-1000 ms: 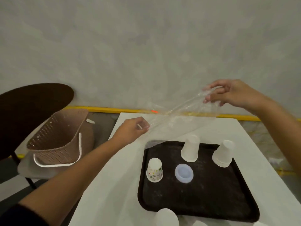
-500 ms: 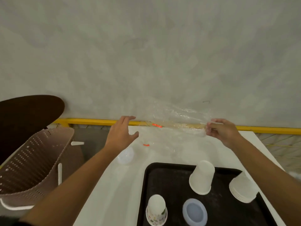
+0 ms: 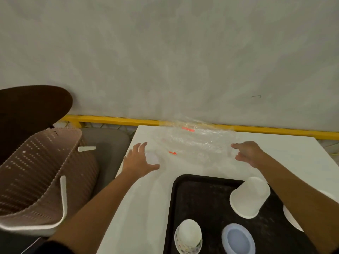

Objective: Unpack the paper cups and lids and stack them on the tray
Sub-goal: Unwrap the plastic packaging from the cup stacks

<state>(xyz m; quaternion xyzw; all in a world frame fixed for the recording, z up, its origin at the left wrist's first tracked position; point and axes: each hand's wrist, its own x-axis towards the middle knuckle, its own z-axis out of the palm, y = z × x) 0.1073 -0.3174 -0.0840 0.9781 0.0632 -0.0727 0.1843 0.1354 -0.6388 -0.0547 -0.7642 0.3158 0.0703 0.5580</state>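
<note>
my left hand spread open and empty, the clear lid just at its 3 o'clock on the tabletop, my right hand loose and empty at the wrapper's 3 o'clock end, tray at 5 o'clock, so left's nearer.

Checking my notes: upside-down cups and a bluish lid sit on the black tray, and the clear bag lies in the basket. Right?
Not quite. In the head view the clear bag lies on the white table beyond the black tray, not in the basket. The upside-down cups and bluish lid do sit on the tray.
</note>
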